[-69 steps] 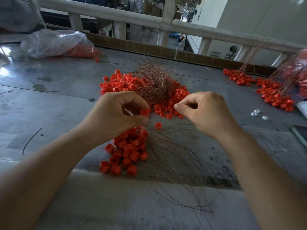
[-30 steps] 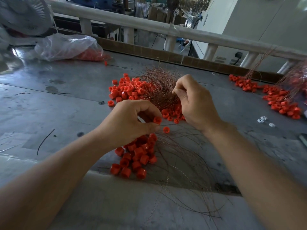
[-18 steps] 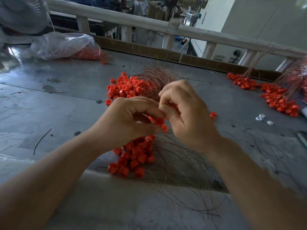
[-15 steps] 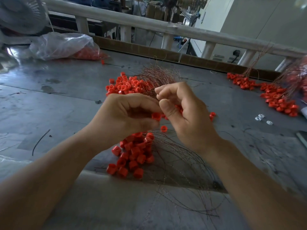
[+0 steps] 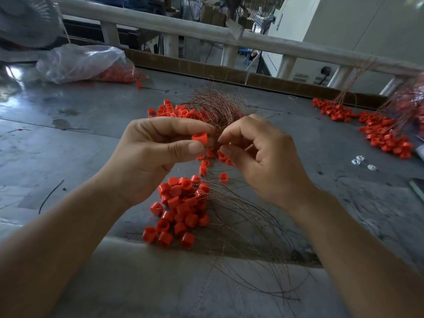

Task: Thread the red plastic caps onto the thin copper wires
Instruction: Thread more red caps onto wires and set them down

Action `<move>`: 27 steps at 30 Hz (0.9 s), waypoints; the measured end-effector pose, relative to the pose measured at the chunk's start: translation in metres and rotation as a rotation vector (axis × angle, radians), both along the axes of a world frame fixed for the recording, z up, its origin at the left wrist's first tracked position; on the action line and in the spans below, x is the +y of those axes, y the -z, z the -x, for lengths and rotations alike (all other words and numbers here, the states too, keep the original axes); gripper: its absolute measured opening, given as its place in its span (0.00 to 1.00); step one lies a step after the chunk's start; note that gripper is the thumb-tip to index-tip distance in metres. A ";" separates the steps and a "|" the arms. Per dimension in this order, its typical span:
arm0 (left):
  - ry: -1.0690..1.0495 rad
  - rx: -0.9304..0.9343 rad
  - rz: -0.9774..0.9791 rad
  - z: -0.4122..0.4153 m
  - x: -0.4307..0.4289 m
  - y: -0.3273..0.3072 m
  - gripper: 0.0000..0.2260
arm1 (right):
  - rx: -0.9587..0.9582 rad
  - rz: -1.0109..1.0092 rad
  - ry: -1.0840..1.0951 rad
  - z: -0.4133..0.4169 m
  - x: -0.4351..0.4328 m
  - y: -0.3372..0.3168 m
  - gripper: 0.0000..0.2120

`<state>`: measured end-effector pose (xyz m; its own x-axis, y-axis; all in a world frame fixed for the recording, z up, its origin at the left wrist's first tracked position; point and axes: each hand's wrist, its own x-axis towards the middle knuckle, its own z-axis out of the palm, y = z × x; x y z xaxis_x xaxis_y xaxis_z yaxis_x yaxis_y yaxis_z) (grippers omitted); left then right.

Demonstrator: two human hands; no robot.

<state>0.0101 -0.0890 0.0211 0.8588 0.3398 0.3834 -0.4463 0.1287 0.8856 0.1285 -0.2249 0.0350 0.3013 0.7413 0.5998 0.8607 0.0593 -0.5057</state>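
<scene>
my left hand [image 5: 160, 154] pinches one red cylindrical plastic cap [image 5: 200, 137]; my right hand [image 5: 261, 157] pinches a thin copper wire [image 5: 217, 141] beside it. near heap [image 5: 181, 205] looks threaded; far pile [image 5: 171, 111] remains.

Red cap [image 5: 200, 137] in left hand [image 5: 149, 161]

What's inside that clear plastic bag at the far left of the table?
At the right end of the plastic bag, red caps show through. Crumpled, glary folds hide whatever fills the rest.
</scene>
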 end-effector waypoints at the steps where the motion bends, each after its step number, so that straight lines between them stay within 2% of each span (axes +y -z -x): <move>1: -0.013 0.003 0.011 0.000 0.000 0.000 0.14 | -0.040 -0.017 0.014 -0.001 -0.001 -0.001 0.04; 6: -0.056 0.049 -0.054 0.000 0.000 0.002 0.18 | -0.106 -0.011 0.044 -0.001 -0.001 -0.002 0.02; 10: -0.070 0.064 -0.045 -0.001 -0.002 0.002 0.13 | -0.119 -0.002 0.070 -0.003 0.000 -0.002 0.01; 16: -0.130 0.089 -0.069 -0.003 -0.005 0.002 0.12 | 0.091 -0.075 0.045 -0.008 -0.009 -0.011 0.09; 22: -0.146 0.107 -0.073 -0.005 -0.005 0.003 0.12 | 0.050 -0.029 -0.010 -0.001 -0.007 -0.012 0.05; 27: -0.125 0.113 -0.092 -0.005 -0.007 0.004 0.13 | 0.156 -0.015 -0.077 0.002 -0.007 -0.010 0.08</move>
<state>0.0152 -0.0959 0.0174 0.8516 0.4144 0.3210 -0.3507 -0.0047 0.9365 0.1265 -0.2321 0.0453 0.3342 0.7570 0.5615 0.7642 0.1311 -0.6316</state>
